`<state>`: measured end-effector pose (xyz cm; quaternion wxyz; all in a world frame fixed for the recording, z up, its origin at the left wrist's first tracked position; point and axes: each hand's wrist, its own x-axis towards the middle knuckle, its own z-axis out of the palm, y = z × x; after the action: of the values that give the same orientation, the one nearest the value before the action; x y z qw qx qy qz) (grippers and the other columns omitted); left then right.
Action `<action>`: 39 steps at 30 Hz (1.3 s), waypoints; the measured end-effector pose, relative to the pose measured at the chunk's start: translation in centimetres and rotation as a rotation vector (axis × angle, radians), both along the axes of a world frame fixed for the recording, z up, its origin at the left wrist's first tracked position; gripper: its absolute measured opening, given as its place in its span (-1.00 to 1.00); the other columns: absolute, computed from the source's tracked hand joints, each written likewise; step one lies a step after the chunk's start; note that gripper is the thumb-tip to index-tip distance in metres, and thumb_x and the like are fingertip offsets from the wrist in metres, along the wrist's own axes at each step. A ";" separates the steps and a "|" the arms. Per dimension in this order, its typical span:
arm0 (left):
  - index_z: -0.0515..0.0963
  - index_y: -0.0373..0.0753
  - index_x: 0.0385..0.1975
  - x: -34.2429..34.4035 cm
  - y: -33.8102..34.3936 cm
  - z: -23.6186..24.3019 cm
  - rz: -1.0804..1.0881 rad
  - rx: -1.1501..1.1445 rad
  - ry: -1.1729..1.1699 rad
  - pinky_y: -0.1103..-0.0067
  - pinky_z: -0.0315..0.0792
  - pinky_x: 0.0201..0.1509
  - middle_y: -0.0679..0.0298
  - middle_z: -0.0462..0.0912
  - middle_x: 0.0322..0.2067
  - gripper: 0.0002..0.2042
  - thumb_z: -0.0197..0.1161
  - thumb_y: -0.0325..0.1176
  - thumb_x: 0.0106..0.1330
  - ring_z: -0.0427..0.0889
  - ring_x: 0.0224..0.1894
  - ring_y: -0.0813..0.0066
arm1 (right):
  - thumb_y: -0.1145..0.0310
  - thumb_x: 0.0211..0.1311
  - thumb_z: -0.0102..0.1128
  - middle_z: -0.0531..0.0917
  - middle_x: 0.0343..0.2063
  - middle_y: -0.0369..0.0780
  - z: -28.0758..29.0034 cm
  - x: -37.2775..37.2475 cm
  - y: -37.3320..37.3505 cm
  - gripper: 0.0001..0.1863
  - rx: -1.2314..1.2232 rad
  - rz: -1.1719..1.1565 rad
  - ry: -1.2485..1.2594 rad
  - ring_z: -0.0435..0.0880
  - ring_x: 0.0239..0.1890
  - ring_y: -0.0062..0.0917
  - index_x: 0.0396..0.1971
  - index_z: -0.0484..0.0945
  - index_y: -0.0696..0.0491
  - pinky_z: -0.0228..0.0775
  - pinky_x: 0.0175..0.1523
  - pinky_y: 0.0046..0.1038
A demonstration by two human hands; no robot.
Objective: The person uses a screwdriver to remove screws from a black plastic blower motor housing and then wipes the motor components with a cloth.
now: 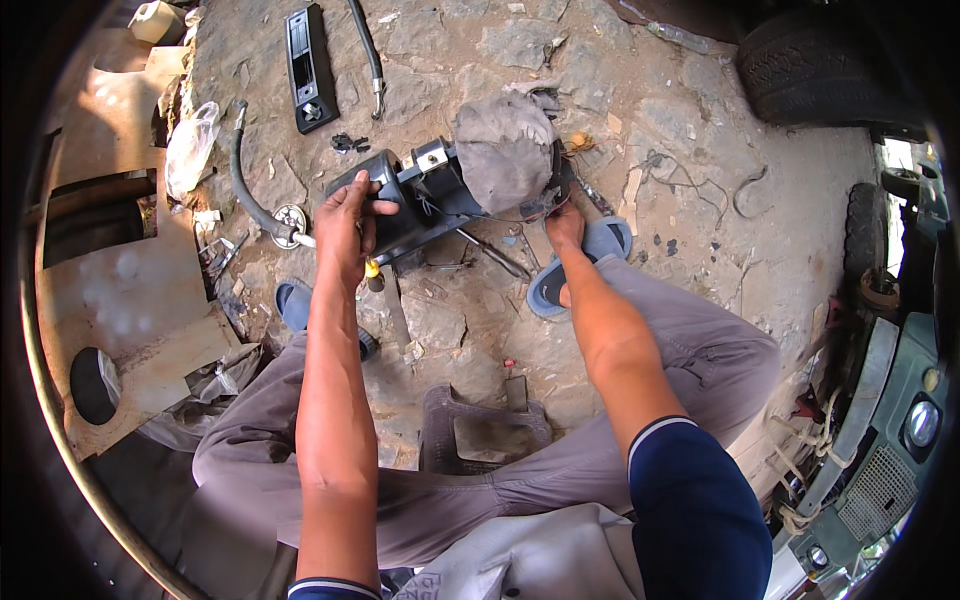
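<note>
A black motor-and-tank unit point(410, 212) lies on the stone ground in front of me, a silvery block point(431, 156) fixed at its middle. Over its right part is draped a grey cloth point(503, 150). My left hand point(347, 222) grips the near left edge of the unit, thumb and fingers closed against the black casing. At the right end, below the cloth, my right hand point(565, 226) holds the unit's lower edge; its fingertips are partly hidden. A screwdriver-like tool point(495, 255) lies just this side of the unit. A yellow-tipped part point(373, 268) shows beside my left wrist.
A black hose point(247, 187) with a round metal flange lies at left. Farther off are a black slotted panel point(308, 68) and another hose point(368, 50). Rusty sheet metal point(130, 290) borders the left, a dark stool point(480, 425) stands between my legs, and a tyre point(815, 75) sits far right.
</note>
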<state>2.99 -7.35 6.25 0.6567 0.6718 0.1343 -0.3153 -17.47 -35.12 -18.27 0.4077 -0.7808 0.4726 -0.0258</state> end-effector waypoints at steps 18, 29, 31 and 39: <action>0.57 -0.33 -0.31 -0.7 0.0 0.1 0.043 0.026 0.016 0.68 -0.03 -0.80 0.16 0.69 -0.57 -0.66 0.19 -0.10 0.43 0.16 -0.88 0.68 | 0.26 0.23 0.11 0.67 -0.19 0.08 1.0 1.5 -1.2 -0.72 -0.120 0.187 0.278 0.59 -0.03 0.05 -0.14 0.65 0.02 0.43 0.05 -0.04; 0.56 -0.30 -0.29 -0.6 -0.3 -0.4 -0.001 0.014 -0.010 0.66 -0.04 -0.81 0.18 0.70 -0.55 -0.66 0.17 -0.08 0.44 0.17 -0.88 0.67 | 0.53 0.18 0.24 0.60 -0.57 -0.24 -4.4 -3.7 -6.7 -0.85 0.193 -0.288 -0.122 0.51 -0.60 -0.65 -0.25 0.53 0.17 0.33 -0.56 -0.57; 0.56 -0.30 -0.29 -0.8 0.6 -0.4 0.013 0.019 -0.021 0.66 -0.04 -0.81 0.18 0.70 -0.54 -0.66 0.16 -0.08 0.44 0.17 -0.88 0.67 | 0.52 0.21 0.24 0.61 -0.54 -0.24 1.0 -2.3 -7.1 -0.85 0.315 -0.381 -0.227 0.50 -0.62 -0.64 -0.24 0.54 0.19 0.36 -0.56 -0.58; 0.54 -0.32 -0.19 -0.4 0.1 -0.2 -0.022 0.003 -0.044 0.65 -0.05 -0.80 0.20 0.70 -0.53 -0.64 0.18 -0.07 0.42 0.14 -0.87 0.66 | 0.52 0.26 0.19 0.64 -0.41 -0.24 17.6 2.1 -9.2 -0.76 0.400 -0.229 -0.434 0.54 -0.51 -0.65 -0.10 0.59 0.25 0.45 -0.47 -0.64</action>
<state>2.55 -7.28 6.03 0.6548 0.6811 0.1130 -0.3076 -15.36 -44.32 -0.71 0.6390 -0.6031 0.4553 -0.1441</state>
